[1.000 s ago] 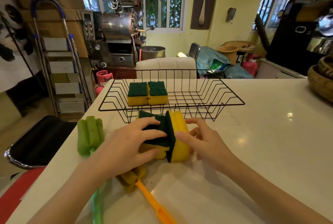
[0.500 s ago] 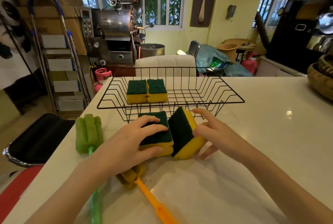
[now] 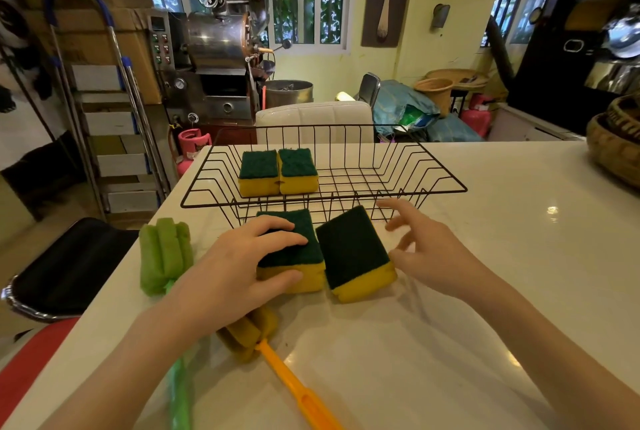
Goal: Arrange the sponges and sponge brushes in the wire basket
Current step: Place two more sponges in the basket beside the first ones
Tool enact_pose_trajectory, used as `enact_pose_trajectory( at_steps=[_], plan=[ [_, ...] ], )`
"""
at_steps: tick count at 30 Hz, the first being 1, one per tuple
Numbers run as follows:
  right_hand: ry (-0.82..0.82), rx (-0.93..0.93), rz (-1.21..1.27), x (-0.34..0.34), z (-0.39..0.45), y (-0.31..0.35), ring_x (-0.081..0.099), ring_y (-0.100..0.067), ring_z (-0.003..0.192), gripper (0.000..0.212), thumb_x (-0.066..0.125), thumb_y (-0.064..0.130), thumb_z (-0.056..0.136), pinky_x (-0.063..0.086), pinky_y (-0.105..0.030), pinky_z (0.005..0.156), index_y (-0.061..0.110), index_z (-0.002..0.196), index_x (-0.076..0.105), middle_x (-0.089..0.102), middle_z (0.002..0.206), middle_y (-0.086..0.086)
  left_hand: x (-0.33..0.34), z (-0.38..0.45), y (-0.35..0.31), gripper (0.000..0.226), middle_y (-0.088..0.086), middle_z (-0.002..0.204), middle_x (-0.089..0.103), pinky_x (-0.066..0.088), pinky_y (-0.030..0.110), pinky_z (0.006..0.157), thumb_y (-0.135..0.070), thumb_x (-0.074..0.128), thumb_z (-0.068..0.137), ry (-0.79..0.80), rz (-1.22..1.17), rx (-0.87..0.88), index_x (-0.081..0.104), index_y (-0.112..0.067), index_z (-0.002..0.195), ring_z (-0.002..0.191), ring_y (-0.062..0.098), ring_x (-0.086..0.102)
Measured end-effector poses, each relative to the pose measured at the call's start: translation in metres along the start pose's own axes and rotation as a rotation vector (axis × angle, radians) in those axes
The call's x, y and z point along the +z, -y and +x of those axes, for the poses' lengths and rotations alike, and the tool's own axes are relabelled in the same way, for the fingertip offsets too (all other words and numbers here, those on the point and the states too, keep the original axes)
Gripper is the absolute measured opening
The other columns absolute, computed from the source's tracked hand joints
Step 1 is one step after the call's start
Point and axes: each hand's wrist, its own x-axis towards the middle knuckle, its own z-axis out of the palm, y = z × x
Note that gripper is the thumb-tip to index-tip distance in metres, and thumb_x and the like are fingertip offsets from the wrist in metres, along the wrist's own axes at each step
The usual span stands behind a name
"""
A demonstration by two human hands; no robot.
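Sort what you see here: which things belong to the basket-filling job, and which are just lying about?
Job: wire basket; two sponges inside; two sponges on counter; green sponge brush; yellow sponge brush.
Lying about: woven basket; stepladder.

We see a black wire basket on the white counter, with two green-topped yellow sponges side by side in its left part. In front of it, our left hand grips a third sponge; a fourth sponge lies flat just beside it, our right hand spread open next to it. A green sponge brush and an orange sponge brush lie nearer us.
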Motion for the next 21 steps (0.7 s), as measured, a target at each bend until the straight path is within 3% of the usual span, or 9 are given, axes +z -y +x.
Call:
enact_pose_trajectory(
  at_steps=[2,4,10,13,16,21],
  plan=[
    [-0.013,-0.187,-0.166,0.0,-0.001,0.001,0.041,-0.011,0.116,0.072,0.052,-0.001,0.079,0.042,-0.028,0.091,0.046,0.131,0.034,0.04,0.133,0.008,0.0,0.0,0.003,0.039,-0.025,0.117,0.039,0.035,0.01,0.083,-0.042,0.057,0.077,0.002,0.013,-0.013,0.05,-0.042,0.115,0.108,-0.004,0.039],
    [0.047,-0.273,-0.299,0.0,-0.001,0.002,0.026,-0.012,0.13,0.066,0.048,-0.003,0.08,0.029,-0.03,0.103,0.044,0.127,0.043,0.034,0.144,0.009,0.002,0.001,0.005,0.039,-0.025,0.116,0.039,0.034,0.008,0.082,-0.042,0.057,0.077,0.012,0.02,-0.017,0.05,-0.042,0.115,0.107,-0.005,0.039],
    [0.116,-0.251,-0.266,0.002,0.001,-0.003,0.027,-0.009,0.129,0.054,0.04,0.001,0.085,0.022,-0.021,0.099,0.038,0.123,0.049,0.041,0.141,0.008,0.005,0.001,0.007,0.04,-0.022,0.118,0.042,0.034,0.007,0.078,-0.044,0.057,0.076,0.024,0.031,-0.011,0.051,-0.041,0.115,0.107,-0.004,0.04],
    [0.129,-0.234,-0.216,0.005,0.002,-0.002,0.028,-0.004,0.122,0.041,0.038,0.014,0.089,0.023,-0.022,0.099,0.036,0.121,0.051,0.042,0.137,0.009,0.006,0.002,0.008,0.042,-0.021,0.121,0.042,0.033,0.006,0.077,-0.047,0.056,0.076,0.057,0.039,-0.016,0.049,-0.041,0.117,0.107,-0.005,0.038],
    [0.124,-0.232,-0.137,0.009,0.0,-0.001,0.027,0.0,0.116,0.03,0.041,0.034,0.086,0.024,-0.015,0.089,0.035,0.114,0.051,0.041,0.127,0.013,0.005,0.003,0.009,0.044,-0.021,0.124,0.04,0.031,0.005,0.078,-0.048,0.055,0.076,0.099,0.035,-0.02,0.046,-0.042,0.119,0.108,-0.007,0.035],
    [0.165,-0.261,-0.109,0.02,-0.006,0.004,0.018,-0.001,0.13,0.052,0.059,0.067,0.063,0.027,-0.024,0.102,0.042,0.104,0.039,0.025,0.145,0.014,0.003,0.001,0.01,0.044,-0.026,0.123,0.041,0.03,0.001,0.078,-0.053,0.053,0.076,0.15,0.049,-0.001,0.045,-0.044,0.118,0.107,-0.011,0.036]
  ],
)
